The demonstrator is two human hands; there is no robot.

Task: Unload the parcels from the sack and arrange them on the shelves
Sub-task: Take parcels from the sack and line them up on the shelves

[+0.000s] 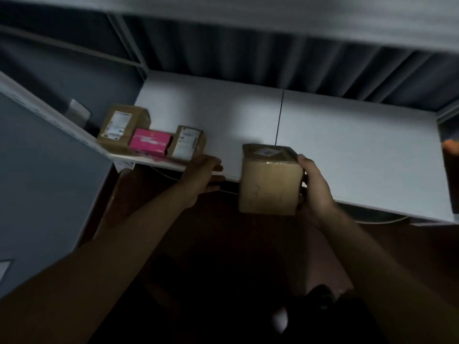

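Note:
My right hand [314, 184] grips a brown cardboard parcel [269, 180] by its right side, at the front edge of the white shelf [347, 145]. The parcel is taped and has a small label on top. My left hand [202, 175] hovers open just left of it, fingers stretched out over the shelf edge, holding nothing. Three parcels stand at the shelf's left end: a brown box [123, 127], a pink box [150, 142] and a smaller brown box [188, 142] with a white label. The sack is not in view.
A white upright post [49, 117] bounds the shelf at the left, and another shelf board [273, 16] hangs above. A grey ribbed wall [248, 60] runs behind. Something orange [450, 146] shows at the right edge. The floor below is dark.

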